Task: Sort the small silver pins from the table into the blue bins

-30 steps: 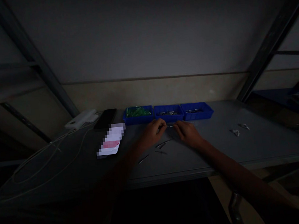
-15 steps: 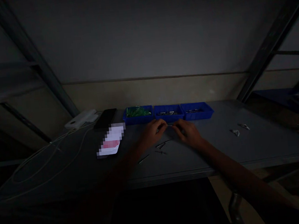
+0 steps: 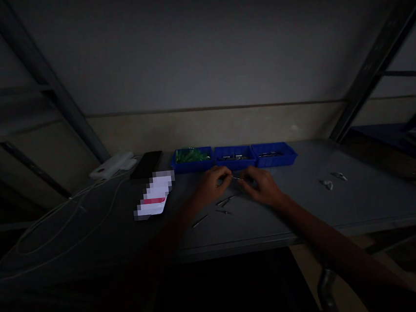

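Note:
My left hand (image 3: 212, 184) and my right hand (image 3: 260, 183) face each other over the grey table, fingers pinched. Between them runs a thin, shiny metal rod-like piece (image 3: 236, 178); each hand grips one end, and the fingers hide those ends. Just below lie several slim metal pieces of similar look, among them one (image 3: 200, 221) at the lower left and another (image 3: 223, 212) nearer the middle. Behind my hands stands a blue bin (image 3: 236, 164) with small metal parts. The room is dark, so fine detail is lost.
A blue bin (image 3: 193, 166) of green pieces and another blue bin (image 3: 276, 161) flank the middle one. At left are a lit phone (image 3: 155, 195), a dark flat object (image 3: 147, 165), a white power strip (image 3: 111, 166) and loose cables. Small metal parts (image 3: 327, 184) lie at right.
My right hand has turned slightly and its fingers have shifted on the rod-like piece, which now tilts a little more. My left hand stays almost in place.

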Tool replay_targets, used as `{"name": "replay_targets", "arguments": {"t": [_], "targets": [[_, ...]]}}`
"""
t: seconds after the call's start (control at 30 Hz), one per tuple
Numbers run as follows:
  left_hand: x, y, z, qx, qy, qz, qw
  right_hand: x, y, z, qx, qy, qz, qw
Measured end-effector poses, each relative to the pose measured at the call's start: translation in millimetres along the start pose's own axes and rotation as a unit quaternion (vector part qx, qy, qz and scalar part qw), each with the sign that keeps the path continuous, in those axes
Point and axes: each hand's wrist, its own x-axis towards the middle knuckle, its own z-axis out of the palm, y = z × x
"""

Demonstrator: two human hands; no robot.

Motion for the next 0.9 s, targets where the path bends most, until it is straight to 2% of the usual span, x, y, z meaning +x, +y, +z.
{"name": "replay_targets", "arguments": {"t": [0.37, 0.6, 0.77, 0.9], "targets": [[1.7, 1.9, -1.3, -0.042, -0.044, -0.047, 0.997, 0.1, -3.1, -2.3, -0.024, -0.011, -0.041, 0.999], [0.1, 4.1, 3.0, -0.050, -0.045, -0.107, 0.992, 1.7, -1.8, -1.2, -0.061, 0.005, -0.022, 0.998], [1.3, 3.2, 4.3, -0.063, -0.043, -0.131, 0.988, 1.0, -1.6, 0.1, -0.082, -0.010, -0.031, 0.996], [-0.1, 0.0, 3.7, -0.045, -0.081, -0.132, 0.987, 1.1, 0.0, 0.7, -0.110, 0.009, -0.023, 0.994]]}}
